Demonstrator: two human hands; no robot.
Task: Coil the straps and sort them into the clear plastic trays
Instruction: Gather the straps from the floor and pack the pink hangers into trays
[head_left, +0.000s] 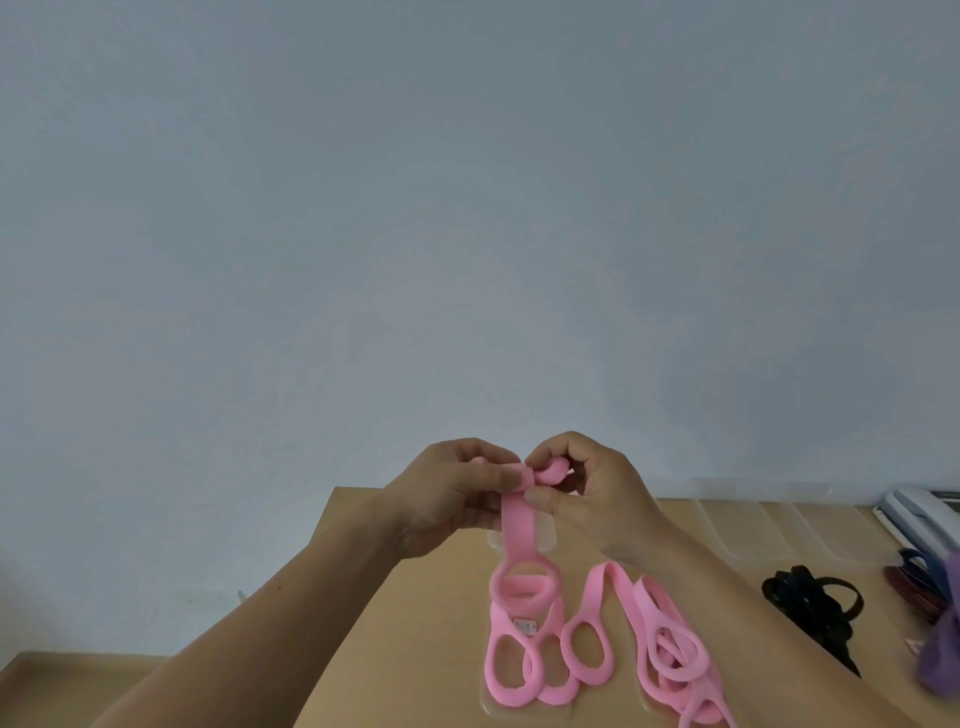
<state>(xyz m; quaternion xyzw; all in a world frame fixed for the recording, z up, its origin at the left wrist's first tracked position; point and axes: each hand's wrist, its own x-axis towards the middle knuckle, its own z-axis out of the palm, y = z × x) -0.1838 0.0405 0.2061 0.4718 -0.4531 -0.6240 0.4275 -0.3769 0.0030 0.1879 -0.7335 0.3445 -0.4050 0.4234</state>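
Note:
Both hands are raised above the wooden table (415, 597) and hold one pink strap (517, 525). My left hand (447, 499) pinches its upper end, and my right hand (587, 493) grips a small rolled-up part of it at the top. The strap hangs down to loops that lie over a clear plastic tray (545, 540). More looped pink straps (670, 654) lie on the table to the right, partly behind my right forearm.
Several clear plastic trays (748, 525) stand in a row at the back right. A black strap bundle (810, 608) lies right of centre. Dark red and blue straps (914, 587) and a purple one (943, 660) sit at the right edge. A plain wall fills the background.

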